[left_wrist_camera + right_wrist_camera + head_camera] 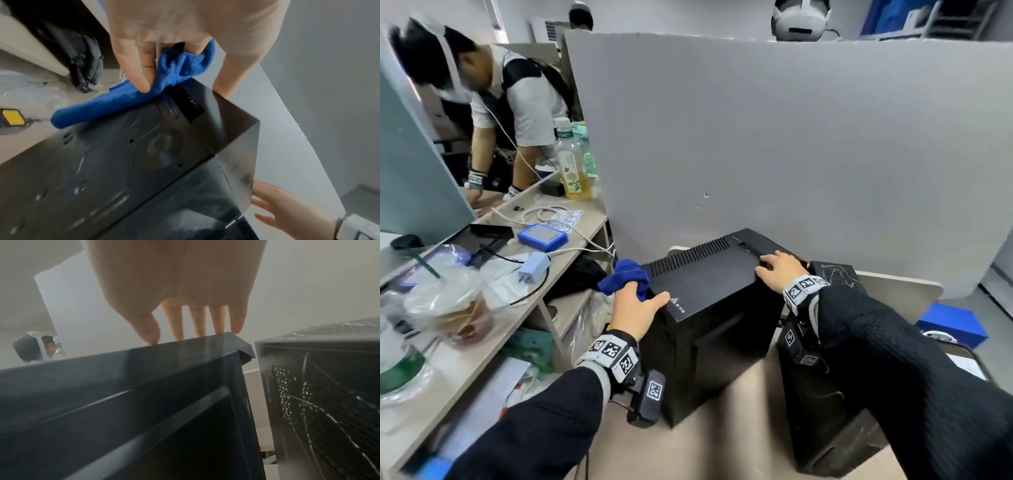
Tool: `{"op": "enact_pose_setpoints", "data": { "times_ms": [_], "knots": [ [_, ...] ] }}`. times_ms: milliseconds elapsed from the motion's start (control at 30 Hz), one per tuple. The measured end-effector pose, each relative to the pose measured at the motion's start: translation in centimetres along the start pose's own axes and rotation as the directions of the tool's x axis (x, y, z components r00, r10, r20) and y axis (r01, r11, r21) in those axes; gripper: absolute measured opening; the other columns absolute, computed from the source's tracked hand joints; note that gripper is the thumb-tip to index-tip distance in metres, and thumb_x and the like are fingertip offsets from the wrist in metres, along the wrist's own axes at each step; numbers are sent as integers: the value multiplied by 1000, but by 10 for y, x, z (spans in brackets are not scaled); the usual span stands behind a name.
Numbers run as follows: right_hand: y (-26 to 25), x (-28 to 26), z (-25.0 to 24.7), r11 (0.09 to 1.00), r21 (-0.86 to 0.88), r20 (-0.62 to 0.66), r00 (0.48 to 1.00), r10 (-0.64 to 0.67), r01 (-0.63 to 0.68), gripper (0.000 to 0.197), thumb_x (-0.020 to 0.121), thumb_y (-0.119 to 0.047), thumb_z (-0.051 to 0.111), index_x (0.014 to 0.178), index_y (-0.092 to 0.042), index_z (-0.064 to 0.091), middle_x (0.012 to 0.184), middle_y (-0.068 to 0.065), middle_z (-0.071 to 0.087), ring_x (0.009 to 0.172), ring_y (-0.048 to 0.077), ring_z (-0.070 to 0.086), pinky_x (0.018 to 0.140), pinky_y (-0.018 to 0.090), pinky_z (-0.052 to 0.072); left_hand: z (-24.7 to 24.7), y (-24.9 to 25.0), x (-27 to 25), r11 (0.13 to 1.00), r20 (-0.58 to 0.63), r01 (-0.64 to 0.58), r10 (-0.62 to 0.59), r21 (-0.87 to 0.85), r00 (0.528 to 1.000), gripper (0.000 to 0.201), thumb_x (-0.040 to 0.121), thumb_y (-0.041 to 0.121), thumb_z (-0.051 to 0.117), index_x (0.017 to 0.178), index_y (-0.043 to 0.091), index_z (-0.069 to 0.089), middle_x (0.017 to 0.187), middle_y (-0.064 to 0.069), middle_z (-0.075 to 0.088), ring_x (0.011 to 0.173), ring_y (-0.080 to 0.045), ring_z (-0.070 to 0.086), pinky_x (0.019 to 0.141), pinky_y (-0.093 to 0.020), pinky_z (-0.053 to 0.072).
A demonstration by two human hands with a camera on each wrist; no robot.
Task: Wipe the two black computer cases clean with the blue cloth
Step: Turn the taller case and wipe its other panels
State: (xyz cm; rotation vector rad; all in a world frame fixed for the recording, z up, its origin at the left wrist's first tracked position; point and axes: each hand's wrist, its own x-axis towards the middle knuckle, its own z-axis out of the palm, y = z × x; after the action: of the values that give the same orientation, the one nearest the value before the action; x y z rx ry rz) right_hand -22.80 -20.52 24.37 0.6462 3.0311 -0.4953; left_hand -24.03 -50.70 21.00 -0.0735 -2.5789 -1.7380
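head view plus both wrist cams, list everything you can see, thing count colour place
computer cases: 2, black, on the tan table, larger one left, smaller one right
cloth: 1, blue, at the larger case's left top edge
partition: 1, grey, behind the cases
bottle: 1, clear with yellow drink, left desk
charger box: 1, blue, left desk
plastic cup: 1, clear, left desk near edge
box: 1, blue, on the floor at right
other person: 1, grey top, far left
left hand: grips the cloth, thumb on the case
right hand: fingers flat on the larger case's top
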Motion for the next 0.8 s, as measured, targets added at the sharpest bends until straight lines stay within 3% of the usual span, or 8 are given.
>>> {"op": "enact_pose_setpoints", "data": {
  "times_ms": [67,133,233,400,500,600,700,800],
  "knots": [
    [-4,3,6,999,-39,30,1000,5,-4,54,93,-46,41,142,-24,42,154,10,29,142,35,22,115,44,25,-2,7,5,946,39,-79,70,313,997,33,77,44,70,83,14,58,100,-12,55,103,-39,52,87,-41,43],
    [-9,3,11,998,-55,11,1000,19,-19,53,92,-48,39,137,-22,46,150,10,32,141,34,22,109,47,32,2,18,10,740,115,-228,201,633,973,30,89,40,57,107,17,65,131,-5,50,113,-35,42,95,-39,39],
    [-11,2,16,997,-79,-34,999,14,-17,50,92,-47,36,131,-20,49,149,9,31,139,31,23,102,47,36,10,38,13,589,230,-282,165,757,959,42,93,33,45,135,36,50,154,6,32,127,-34,32,102,-39,37],
    [-11,-2,21,997,-70,-70,997,15,-20,52,93,-47,33,139,-23,43,156,6,22,143,28,16,103,45,35,18,56,7,392,429,-443,127,806,894,51,94,30,42,145,34,38,157,-3,27,133,-35,31,112,-40,26],
    [-12,-5,20,998,-64,-64,998,10,-15,53,93,-47,34,139,-22,43,156,8,22,143,29,17,106,46,32,48,77,-17,454,644,-663,224,595,732,49,93,24,47,141,28,47,156,-5,31,138,-29,31,114,-30,17],
    [-5,-5,11,994,-103,-35,999,-34,30,51,92,-48,36,135,-24,47,149,10,34,138,30,28,107,45,34,73,80,-55,292,813,-837,236,463,532,47,85,26,39,125,27,65,136,-3,56,128,-32,40,111,-37,21],
    [3,-3,-7,987,-141,10,997,-73,74,44,89,-46,42,127,-28,57,138,7,46,127,31,44,101,41,39,63,59,-56,107,841,-871,228,479,490,37,67,25,58,98,31,76,115,2,69,117,-43,51,98,-47,43],
    [8,3,-19,990,-126,33,997,-64,68,37,86,-41,49,120,-30,61,131,6,51,119,32,51,96,40,43,44,39,-38,111,817,-881,335,460,469,32,56,19,73,84,34,76,124,8,65,111,-42,57,88,-47,51]
  ]
}}
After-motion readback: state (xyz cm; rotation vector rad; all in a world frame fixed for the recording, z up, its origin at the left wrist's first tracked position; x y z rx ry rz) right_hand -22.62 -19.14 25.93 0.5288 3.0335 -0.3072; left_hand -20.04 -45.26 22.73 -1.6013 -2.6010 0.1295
